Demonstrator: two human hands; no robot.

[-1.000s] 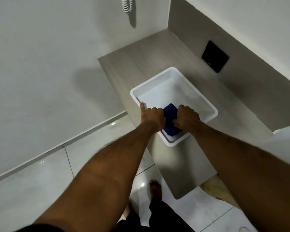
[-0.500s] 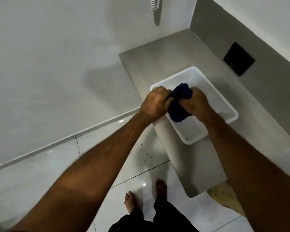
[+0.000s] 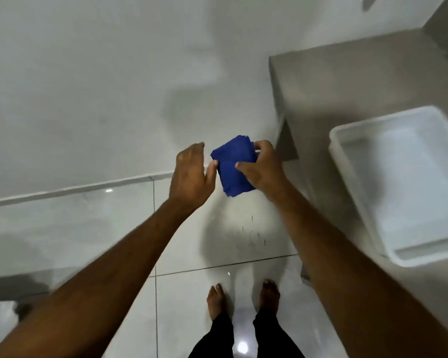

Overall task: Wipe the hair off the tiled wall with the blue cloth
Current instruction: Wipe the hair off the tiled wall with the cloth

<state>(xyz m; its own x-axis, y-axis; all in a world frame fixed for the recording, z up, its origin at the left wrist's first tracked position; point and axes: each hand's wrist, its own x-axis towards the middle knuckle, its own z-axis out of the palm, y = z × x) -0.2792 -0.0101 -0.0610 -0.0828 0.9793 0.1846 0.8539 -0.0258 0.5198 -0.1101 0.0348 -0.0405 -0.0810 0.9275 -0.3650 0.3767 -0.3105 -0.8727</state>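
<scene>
The folded blue cloth (image 3: 234,167) is held in the air in front of me, over the glossy white tiles. My right hand (image 3: 263,171) grips it from the right, thumb on its front face and fingers behind. My left hand (image 3: 192,174) is just left of the cloth with its fingers apart; the thumb touches the cloth's left edge. Several short dark hairs (image 3: 251,236) are scattered on a glossy tile (image 3: 192,228) below the cloth, just above a grout line.
A white plastic tub (image 3: 347,161) sits on the grey ledge (image 3: 321,81) at the right. A matte white wall (image 3: 88,86) fills the upper left, ending in a white strip (image 3: 75,191). My bare feet (image 3: 216,301) stand on the shiny tiles below the hairs.
Both hands lifted the cloth out of the tub and carried it left, away from the ledge. The view swung left and down. My left hand has loosened its grip.
</scene>
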